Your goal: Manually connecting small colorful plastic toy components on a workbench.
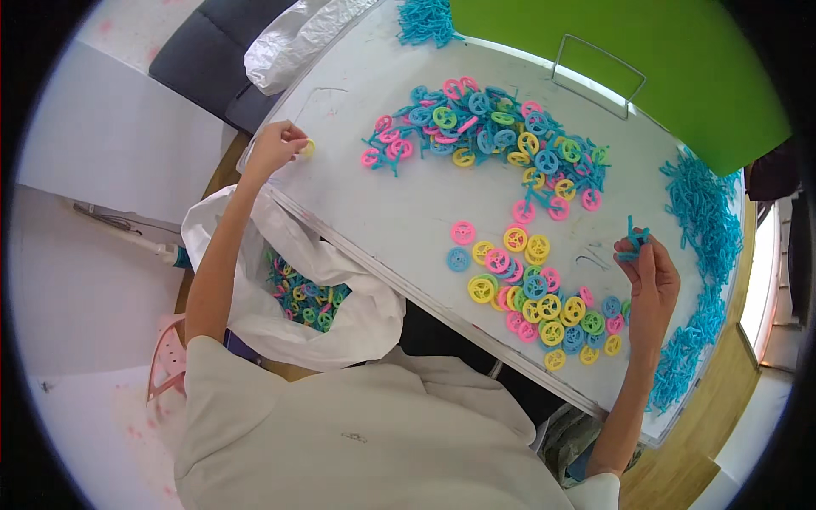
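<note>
left hand pinches a yellow wheel at the left edge of the white surface, directly above the open white bag of wheels, probably for dropping in. right hand is closed on a blue sprue piece beside the blue scrap heap. separated wheels lie near; unseparated pile far.

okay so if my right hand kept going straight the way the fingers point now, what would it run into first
Probably the tangled pile of coloured rings and blue sprue pieces farther up the white table. The right hand, pinching a blue plastic piece, points up the picture over bare tabletop first. Depth is unclear, so it might pass above them.
</note>
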`<control>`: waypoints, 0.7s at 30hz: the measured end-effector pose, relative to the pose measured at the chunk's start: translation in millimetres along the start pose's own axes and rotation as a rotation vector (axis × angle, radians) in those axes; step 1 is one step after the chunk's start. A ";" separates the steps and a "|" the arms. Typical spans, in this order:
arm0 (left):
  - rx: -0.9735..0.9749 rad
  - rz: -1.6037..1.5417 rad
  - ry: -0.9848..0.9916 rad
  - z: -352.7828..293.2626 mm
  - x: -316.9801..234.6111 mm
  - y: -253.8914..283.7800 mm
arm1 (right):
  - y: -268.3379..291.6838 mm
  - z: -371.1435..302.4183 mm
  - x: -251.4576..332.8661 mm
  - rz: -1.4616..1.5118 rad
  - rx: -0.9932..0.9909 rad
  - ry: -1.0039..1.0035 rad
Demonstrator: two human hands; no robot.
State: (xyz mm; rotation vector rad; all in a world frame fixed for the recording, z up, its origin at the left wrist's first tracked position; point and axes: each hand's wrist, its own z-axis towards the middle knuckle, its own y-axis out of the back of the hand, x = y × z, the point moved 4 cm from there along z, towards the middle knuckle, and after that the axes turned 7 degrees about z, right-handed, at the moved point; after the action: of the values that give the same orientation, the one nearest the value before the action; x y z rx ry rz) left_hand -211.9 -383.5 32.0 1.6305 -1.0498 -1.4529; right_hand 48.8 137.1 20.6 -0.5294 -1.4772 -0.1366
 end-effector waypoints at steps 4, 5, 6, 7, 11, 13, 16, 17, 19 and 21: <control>-0.231 0.326 -0.224 -6.6 -13.6 -5.8 | 19.0 4.6 -9.1 0.167 0.027 -0.069; -0.465 0.481 -0.352 -17.9 -36.4 -3.3 | 21.2 5.5 -11.5 0.255 0.048 -0.112; -0.485 0.368 -0.450 -21.8 -57.9 -4.1 | 23.4 6.1 -14.1 0.344 0.070 -0.154; -0.401 0.174 -0.504 -36.2 -91.2 -8.7 | 26.1 6.3 -17.3 0.334 0.053 -0.152; 0.048 -0.073 -0.724 -107.8 -195.3 -75.6 | 18.7 4.7 -18.5 0.637 0.032 -0.276; 0.155 -0.096 -0.782 -132.2 -217.5 -100.3 | 14.4 2.1 -17.0 0.636 0.000 -0.305; 0.287 -0.123 -0.710 -142.0 -235.7 -123.4 | 10.8 2.4 -16.6 0.296 -0.008 -0.202; 0.277 -0.141 -0.711 -142.7 -243.7 -128.4 | 9.2 2.2 -15.9 0.194 0.003 -0.169; 0.274 -0.160 -0.727 -142.1 -249.9 -139.4 | 6.4 1.3 -15.6 0.089 -0.001 -0.130; 0.270 -0.149 -0.795 -140.6 -247.1 -153.3 | -2.8 0.3 -14.7 0.053 0.099 -0.092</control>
State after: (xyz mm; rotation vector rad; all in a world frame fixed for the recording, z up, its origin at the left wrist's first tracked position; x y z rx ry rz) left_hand -64.6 -96.5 15.9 1.3246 -1.6323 -2.2239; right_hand 45.7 131.3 7.1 -0.4995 -1.5495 0.0025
